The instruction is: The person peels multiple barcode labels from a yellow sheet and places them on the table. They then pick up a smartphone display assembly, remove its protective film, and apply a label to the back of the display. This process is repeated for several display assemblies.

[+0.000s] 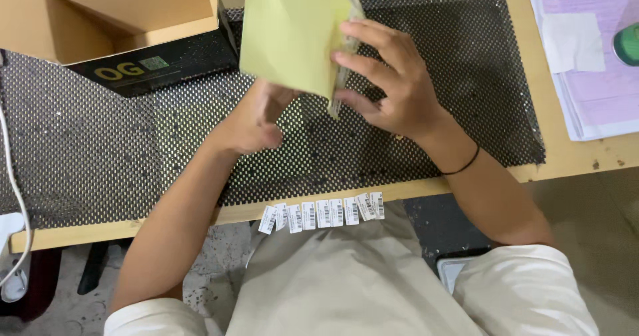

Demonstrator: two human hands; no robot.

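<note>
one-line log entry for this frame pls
left hand: under yellow-green paper envelope | right hand: grip on envelope edge | below: black perforated mat

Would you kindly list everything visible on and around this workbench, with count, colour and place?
envelope: one, yellow-green, held above the mat, top centre
mesh mat: one, black, covering the bench
cardboard box: one, brown with a black side, top left, open
barcode labels: about eight, white, in a row along the bench's front edge
papers: a stack, pale lilac, top right
cable: one, white, far left
wristband: one, black, right wrist
left hand: under the envelope
right hand: gripping the envelope's right edge
</note>
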